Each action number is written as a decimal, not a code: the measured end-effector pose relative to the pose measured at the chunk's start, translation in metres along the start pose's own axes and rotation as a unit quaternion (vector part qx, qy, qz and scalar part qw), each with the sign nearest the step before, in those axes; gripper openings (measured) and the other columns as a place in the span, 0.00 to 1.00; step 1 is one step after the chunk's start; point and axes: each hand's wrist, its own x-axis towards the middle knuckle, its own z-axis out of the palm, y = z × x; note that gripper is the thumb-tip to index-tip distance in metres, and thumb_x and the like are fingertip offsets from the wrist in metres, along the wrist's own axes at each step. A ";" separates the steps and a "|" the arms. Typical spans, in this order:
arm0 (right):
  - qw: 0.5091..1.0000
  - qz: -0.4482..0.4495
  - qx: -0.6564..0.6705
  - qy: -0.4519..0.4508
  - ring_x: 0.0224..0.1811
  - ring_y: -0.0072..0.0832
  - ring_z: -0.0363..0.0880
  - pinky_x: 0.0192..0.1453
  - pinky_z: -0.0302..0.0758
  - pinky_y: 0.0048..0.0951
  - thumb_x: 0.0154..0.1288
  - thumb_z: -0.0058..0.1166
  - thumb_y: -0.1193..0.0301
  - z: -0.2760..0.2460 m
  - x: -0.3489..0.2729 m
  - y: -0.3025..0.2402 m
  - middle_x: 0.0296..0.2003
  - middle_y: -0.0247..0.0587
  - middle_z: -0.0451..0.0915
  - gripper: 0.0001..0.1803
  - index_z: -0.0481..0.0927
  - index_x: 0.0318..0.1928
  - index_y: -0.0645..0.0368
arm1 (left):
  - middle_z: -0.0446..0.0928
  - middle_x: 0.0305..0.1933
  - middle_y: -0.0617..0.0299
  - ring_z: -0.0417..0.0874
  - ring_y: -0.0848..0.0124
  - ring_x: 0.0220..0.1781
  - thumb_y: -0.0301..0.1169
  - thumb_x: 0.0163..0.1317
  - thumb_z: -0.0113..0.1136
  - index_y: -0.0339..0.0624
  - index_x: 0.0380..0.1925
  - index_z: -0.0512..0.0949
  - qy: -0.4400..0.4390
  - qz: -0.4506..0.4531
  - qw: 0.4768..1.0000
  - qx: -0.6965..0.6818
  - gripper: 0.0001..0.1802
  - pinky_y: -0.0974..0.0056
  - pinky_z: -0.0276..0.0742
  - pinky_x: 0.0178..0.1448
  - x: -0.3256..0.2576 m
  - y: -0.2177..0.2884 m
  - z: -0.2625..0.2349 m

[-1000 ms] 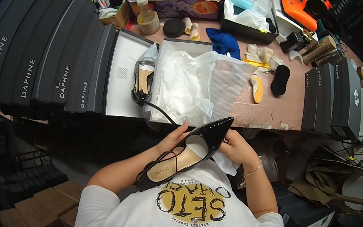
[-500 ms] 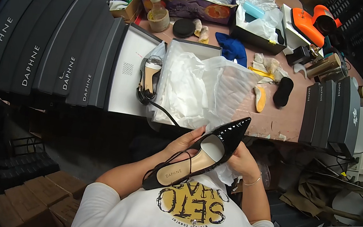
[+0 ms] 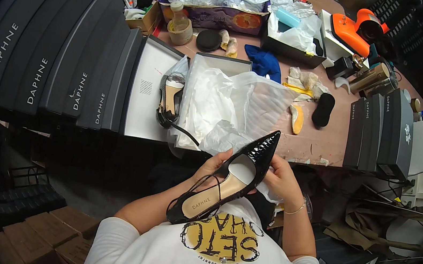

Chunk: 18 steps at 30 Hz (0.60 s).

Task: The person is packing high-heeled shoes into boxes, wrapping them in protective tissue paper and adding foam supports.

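Observation:
A black glossy pointed-toe shoe (image 3: 251,165) with thin straps and a beige insole lies tilted in front of my chest, its toe toward the table. My left hand (image 3: 211,165) is closed on its left side, the fingertips partly hidden behind it. On the other side, near the toe, my right hand (image 3: 284,181) grips it, with most fingers out of sight beneath. Some white tissue shows under the right hand. The matching shoe (image 3: 172,97) rests on the white lid (image 3: 141,111), its strap trailing over the edge of the open shoebox (image 3: 216,62) full of white tissue paper (image 3: 216,100).
Dark shoeboxes (image 3: 66,52) line the left; more (image 3: 392,133) stand at right. On the table are a glue bottle (image 3: 180,27), a black round lid (image 3: 209,40), blue cloth (image 3: 263,62), a black pad (image 3: 323,110), a yellow sponge piece (image 3: 296,119) and an orange heat gun (image 3: 352,33).
The held shoe has shifted slightly left, its toe swinging a little that way, with both hands still on it. Tissue now bunches at the open box's front edge. The whole view has shifted slightly.

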 end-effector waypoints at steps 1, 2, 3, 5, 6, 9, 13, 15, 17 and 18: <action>0.996 -0.020 -0.079 0.038 0.39 0.17 0.74 0.43 0.73 0.21 0.64 0.53 0.78 -0.004 0.003 -0.001 0.39 0.33 0.79 0.13 0.77 0.50 0.65 | 0.74 0.57 0.46 0.78 0.54 0.57 0.49 0.69 0.49 0.36 0.61 0.66 -0.012 -0.011 1.000 0.007 0.30 0.41 0.73 0.63 0.000 0.003 0.004; 0.984 -0.041 -0.157 0.076 0.37 0.18 0.75 0.42 0.73 0.22 0.63 0.52 0.79 -0.008 0.007 -0.004 0.37 0.35 0.79 0.13 0.77 0.49 0.65 | 0.74 0.57 0.46 0.78 0.54 0.57 0.48 0.69 0.49 0.36 0.61 0.66 -0.024 -0.022 0.999 0.014 0.30 0.40 0.73 0.63 -0.001 0.006 0.007; 0.964 -0.061 -0.234 0.114 0.35 0.20 0.76 0.40 0.73 0.22 0.62 0.52 0.79 -0.010 0.010 -0.008 0.35 0.36 0.80 0.13 0.77 0.49 0.65 | 0.74 0.57 0.46 0.79 0.54 0.56 0.48 0.68 0.50 0.36 0.61 0.66 -0.001 -0.007 0.999 0.038 0.30 0.40 0.74 0.61 -0.001 0.008 0.008; 0.916 -0.161 -0.304 0.205 0.32 0.32 0.77 0.36 0.74 0.28 0.57 0.57 0.79 -0.004 0.009 -0.028 0.30 0.42 0.77 0.11 0.78 0.43 0.64 | 0.74 0.56 0.46 0.81 0.53 0.53 0.48 0.68 0.50 0.36 0.60 0.66 0.041 0.029 0.995 0.087 0.30 0.40 0.76 0.59 -0.002 0.014 0.008; 0.893 -0.204 -0.335 0.219 0.32 0.36 0.77 0.36 0.73 0.32 0.56 0.58 0.79 0.001 0.005 -0.037 0.30 0.43 0.77 0.10 0.78 0.40 0.63 | 0.76 0.54 0.46 0.83 0.55 0.50 0.48 0.68 0.51 0.35 0.59 0.68 0.041 0.048 0.988 0.138 0.29 0.45 0.81 0.55 -0.002 0.022 0.010; 0.841 -0.276 -0.435 0.166 0.31 0.38 0.76 0.36 0.71 0.35 0.52 0.63 0.72 0.026 0.006 -0.062 0.29 0.39 0.75 0.10 0.77 0.35 0.58 | 0.80 0.46 0.55 0.84 0.68 0.41 0.48 0.69 0.50 0.38 0.53 0.72 0.098 0.141 0.973 0.157 0.25 0.63 0.84 0.45 0.009 0.030 0.018; 0.748 -0.225 -0.621 0.065 0.29 0.32 0.76 0.33 0.70 0.32 0.51 0.55 0.73 0.044 0.034 -0.033 0.24 0.36 0.73 0.05 0.72 0.29 0.56 | 0.78 0.43 0.63 0.80 0.75 0.43 0.46 0.72 0.48 0.39 0.48 0.74 0.159 0.232 0.909 0.307 0.21 0.67 0.77 0.49 0.015 0.015 0.021; 0.745 -0.242 -0.620 0.049 0.26 0.29 0.76 0.31 0.70 0.31 0.50 0.54 0.74 0.047 0.040 -0.030 0.24 0.35 0.73 0.05 0.72 0.28 0.55 | 0.77 0.46 0.62 0.78 0.74 0.47 0.46 0.72 0.46 0.39 0.49 0.73 0.156 0.255 0.915 0.271 0.21 0.65 0.74 0.53 0.012 0.007 0.021; 0.743 -0.257 -0.618 0.032 0.24 0.29 0.76 0.30 0.69 0.31 0.51 0.54 0.73 0.047 0.044 -0.019 0.23 0.35 0.73 0.05 0.71 0.27 0.55 | 0.77 0.50 0.61 0.77 0.73 0.52 0.46 0.73 0.44 0.40 0.52 0.72 0.142 0.275 0.918 0.246 0.21 0.64 0.71 0.59 0.010 0.003 0.012; 0.752 -0.271 -0.599 0.038 0.24 0.31 0.76 0.29 0.70 0.32 0.50 0.56 0.72 0.047 0.047 -0.012 0.21 0.35 0.72 0.07 0.69 0.26 0.54 | 0.76 0.52 0.60 0.76 0.72 0.54 0.46 0.73 0.44 0.40 0.53 0.72 0.151 0.273 0.919 0.242 0.22 0.63 0.70 0.60 0.010 0.001 0.008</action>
